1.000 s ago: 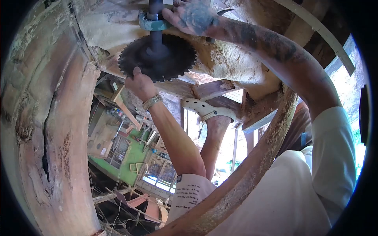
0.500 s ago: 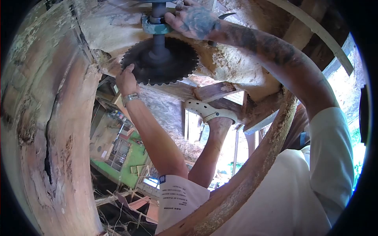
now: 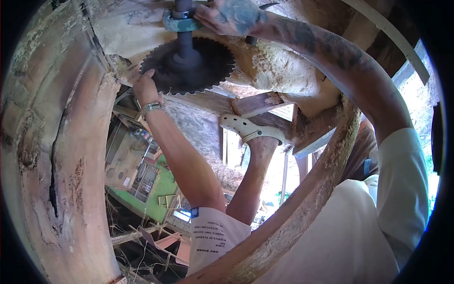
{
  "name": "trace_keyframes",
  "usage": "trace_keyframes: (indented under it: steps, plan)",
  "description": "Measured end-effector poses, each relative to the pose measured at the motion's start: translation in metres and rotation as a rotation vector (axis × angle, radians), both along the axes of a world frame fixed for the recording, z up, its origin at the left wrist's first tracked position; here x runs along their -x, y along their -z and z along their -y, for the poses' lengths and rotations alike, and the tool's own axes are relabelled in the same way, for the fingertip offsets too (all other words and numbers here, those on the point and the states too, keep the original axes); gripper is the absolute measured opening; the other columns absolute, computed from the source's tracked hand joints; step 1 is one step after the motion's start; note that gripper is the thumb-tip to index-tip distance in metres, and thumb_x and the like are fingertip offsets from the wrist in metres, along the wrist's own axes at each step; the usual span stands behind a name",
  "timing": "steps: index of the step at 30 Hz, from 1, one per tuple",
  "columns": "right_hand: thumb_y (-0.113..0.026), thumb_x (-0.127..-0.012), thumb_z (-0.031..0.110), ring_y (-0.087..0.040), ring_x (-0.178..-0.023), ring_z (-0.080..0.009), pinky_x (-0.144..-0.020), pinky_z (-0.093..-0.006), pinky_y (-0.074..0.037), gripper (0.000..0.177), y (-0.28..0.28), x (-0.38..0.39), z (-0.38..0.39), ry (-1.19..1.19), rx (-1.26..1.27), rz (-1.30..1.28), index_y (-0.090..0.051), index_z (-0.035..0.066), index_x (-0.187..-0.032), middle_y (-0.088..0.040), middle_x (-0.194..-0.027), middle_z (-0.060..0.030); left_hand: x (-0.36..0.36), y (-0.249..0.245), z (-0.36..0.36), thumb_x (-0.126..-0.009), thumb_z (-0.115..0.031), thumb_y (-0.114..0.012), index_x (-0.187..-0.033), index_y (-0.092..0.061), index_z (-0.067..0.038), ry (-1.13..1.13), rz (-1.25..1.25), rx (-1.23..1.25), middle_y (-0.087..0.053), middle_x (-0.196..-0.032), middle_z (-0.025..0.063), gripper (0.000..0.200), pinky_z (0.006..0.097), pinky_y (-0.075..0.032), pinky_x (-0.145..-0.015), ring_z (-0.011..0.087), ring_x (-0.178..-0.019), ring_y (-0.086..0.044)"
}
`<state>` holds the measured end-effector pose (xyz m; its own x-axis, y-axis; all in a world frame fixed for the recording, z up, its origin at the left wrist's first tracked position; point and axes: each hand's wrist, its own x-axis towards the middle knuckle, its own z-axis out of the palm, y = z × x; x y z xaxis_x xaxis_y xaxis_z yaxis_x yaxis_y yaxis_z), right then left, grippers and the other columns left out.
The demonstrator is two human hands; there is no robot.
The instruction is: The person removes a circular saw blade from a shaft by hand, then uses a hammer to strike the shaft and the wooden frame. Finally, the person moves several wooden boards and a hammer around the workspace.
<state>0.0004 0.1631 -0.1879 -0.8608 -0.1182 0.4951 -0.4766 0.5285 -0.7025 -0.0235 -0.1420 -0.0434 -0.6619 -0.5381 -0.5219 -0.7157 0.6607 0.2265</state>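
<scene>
A dark toothed circular saw blade [image 3: 208,75] sits on a grey shaft [image 3: 186,45] that carries a teal collar [image 3: 178,22]. My left hand [image 3: 145,88], with a watch on the wrist, is closed at the blade's near left edge. Its thumb shows above the teeth, while the other fingers are mostly hidden. My right hand [image 3: 227,18], tattooed on the back, has its fingers bent against the right side of the collar. Behind that wrist, a dark curved tip [image 3: 269,6] and a dark stub [image 3: 251,40] show in part.
A large cracked log or timber [image 3: 71,165] fills the left side. A curved rough pole [image 3: 302,199] crosses the lower right. A foot in a pale clog [image 3: 250,128] rests against wooden beams [image 3: 262,103]. Below lies a green floor [image 3: 153,206] with frames and clutter.
The whole view has shifted a little, so the blade, shaft and both hands appear slightly higher and further left. Both hands keep their places at the blade and collar.
</scene>
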Motion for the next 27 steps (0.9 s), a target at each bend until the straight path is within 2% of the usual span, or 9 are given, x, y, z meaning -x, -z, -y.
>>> trace_keyframes:
  steps: [2, 5, 8, 11, 14, 18, 20, 24, 27]
  plan:
    - [-0.066, -0.084, 0.027, -0.061, -0.05, -0.0319, -0.054, -0.0462, -0.049, 0.029, 0.014, 0.0, 0.006, 0.006, -0.015, -0.053, -0.057, 0.001, -0.09, -0.056, -0.056, -0.0107, -0.002, -0.007, -0.028, -0.093, -0.02, -0.057, -0.127, -0.064, -0.003, -0.157, -0.072, -0.008, -0.057, -0.139, 0.0115, 0.039, 0.0476, -0.042, -0.103, 0.0291, -0.124, -0.054]
    - [-0.065, -0.086, 0.029, -0.061, -0.05, -0.0319, -0.052, -0.046, -0.048, 0.032, 0.011, 0.003, 0.005, -0.021, -0.01, -0.045, -0.057, -0.002, -0.094, -0.057, -0.056, -0.0108, -0.003, 0.017, 0.031, -0.092, -0.019, -0.059, -0.129, -0.063, -0.003, 0.168, -0.104, 0.1, -0.057, -0.137, 0.0138, 0.04, 0.0461, -0.046, -0.098, 0.0308, -0.122, -0.055]
    - [-0.062, -0.089, 0.029, -0.061, -0.051, -0.0318, -0.05, -0.0463, -0.048, 0.036, 0.001, -0.001, 0.001, -0.075, -0.135, 0.066, -0.056, -0.004, -0.099, -0.057, -0.057, -0.0113, -0.006, -0.007, -0.036, -0.09, -0.017, -0.062, -0.128, -0.063, 0.0, -0.203, -0.086, 0.08, -0.059, -0.134, 0.0163, 0.042, 0.0488, -0.049, -0.091, 0.0324, -0.115, -0.06]
    - [-0.06, -0.091, 0.029, -0.061, -0.05, -0.0313, -0.05, -0.0477, -0.048, 0.039, 0.007, -0.001, 0.004, -0.165, -0.131, 0.133, -0.056, -0.008, -0.104, -0.058, -0.059, -0.0118, -0.013, -0.006, -0.04, -0.088, -0.018, -0.064, -0.126, -0.063, 0.003, -0.199, -0.132, 0.139, -0.063, -0.128, 0.0179, 0.043, 0.0516, -0.049, -0.086, 0.0328, -0.107, -0.063]
    - [-0.057, -0.092, 0.027, -0.06, -0.05, -0.031, -0.049, -0.0491, -0.047, 0.038, 0.009, -0.006, 0.003, -0.127, -0.176, 0.022, -0.056, -0.008, -0.106, -0.057, -0.06, -0.0115, -0.017, -0.012, -0.061, -0.084, -0.015, -0.068, -0.112, -0.065, 0.014, -0.226, -0.241, 0.101, -0.069, -0.113, 0.0235, 0.04, 0.0411, -0.052, -0.088, 0.0308, -0.096, -0.068]
    - [-0.053, -0.093, 0.023, -0.059, -0.051, -0.0316, -0.057, -0.0497, -0.05, 0.03, 0.018, -0.006, 0.012, -0.069, -0.323, -0.045, -0.057, -0.005, -0.102, -0.057, -0.061, -0.0103, 0.001, 0.0, -0.015, -0.085, -0.016, -0.067, -0.117, -0.066, 0.007, -0.171, -0.085, 0.084, -0.069, -0.115, 0.0187, 0.04, 0.0426, -0.051, -0.085, 0.029, -0.097, -0.067]
    - [-0.052, -0.092, 0.021, -0.06, -0.054, -0.0324, -0.067, -0.0501, -0.05, 0.026, 0.014, -0.001, 0.014, -0.035, -0.185, -0.06, -0.056, -0.003, -0.101, -0.057, -0.061, -0.0102, 0.009, -0.006, -0.016, -0.085, -0.016, -0.067, -0.126, -0.064, 0.0, -0.239, -0.017, -0.083, -0.067, -0.122, 0.0133, 0.045, 0.0448, -0.048, -0.089, 0.0274, -0.105, -0.065]
    - [-0.05, -0.091, 0.019, -0.062, -0.058, -0.033, -0.085, -0.0505, -0.047, 0.023, 0.003, -0.001, 0.013, -0.046, -0.156, 0.07, -0.057, -0.002, -0.1, -0.058, -0.061, -0.0097, 0.01, 0.001, 0.012, -0.087, -0.017, -0.063, -0.125, -0.066, -0.004, -0.018, 0.045, 0.01, -0.067, -0.122, 0.0101, 0.041, 0.041, -0.048, -0.091, 0.0256, -0.108, -0.064]
    - [-0.051, -0.09, 0.018, -0.062, -0.056, -0.0326, -0.078, -0.0507, -0.05, 0.022, -0.002, 0.003, 0.011, -0.059, -0.091, 0.087, -0.056, -0.002, -0.099, -0.058, -0.059, -0.0093, 0.017, -0.008, -0.016, -0.088, -0.019, -0.063, -0.125, -0.066, -0.005, -0.214, 0.04, -0.002, -0.067, -0.123, 0.0087, 0.04, 0.0394, -0.047, -0.094, 0.0232, -0.113, -0.061]
